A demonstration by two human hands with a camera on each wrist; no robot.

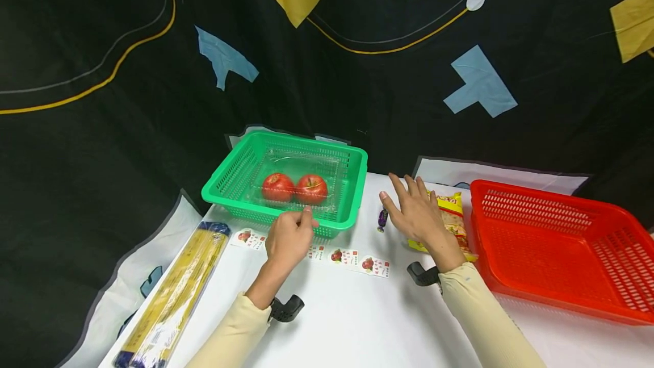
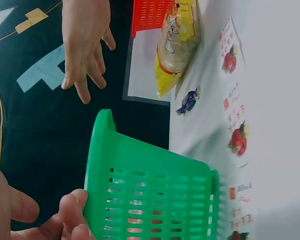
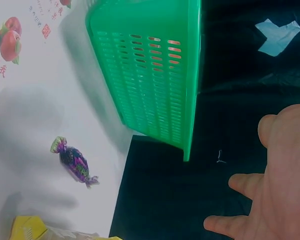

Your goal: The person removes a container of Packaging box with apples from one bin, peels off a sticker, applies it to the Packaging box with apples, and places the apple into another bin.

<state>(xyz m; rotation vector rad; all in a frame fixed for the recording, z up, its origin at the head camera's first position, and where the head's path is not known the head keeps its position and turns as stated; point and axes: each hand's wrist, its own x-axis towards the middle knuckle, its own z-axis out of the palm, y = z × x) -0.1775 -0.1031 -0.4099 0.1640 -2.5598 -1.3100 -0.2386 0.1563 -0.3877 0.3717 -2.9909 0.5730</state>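
Note:
My left hand (image 1: 291, 237) hovers at the near rim of the green basket (image 1: 286, 217), its fingers loosely bent. In the left wrist view its fingertips (image 2: 72, 212) overlap the basket's edge, with a gap to the thumb. Inside the basket sits a clear plastic box (image 1: 332, 169) with two red apples (image 1: 277, 187). Fingers spread, my right hand (image 1: 416, 214) is above the table between the basket and a yellow snack bag (image 1: 452, 214), which it partly covers. A purple-wrapped candy (image 1: 382, 219) lies below and left of it. Neither hand holds anything.
A red basket (image 1: 541, 254) stands at the right. Two long yellow packs with blue ends (image 1: 174, 294) lie along the table's left edge. Several apple-printed labels (image 1: 374, 266) lie in a row before the green basket. A black curtain (image 1: 357, 101) hangs behind.

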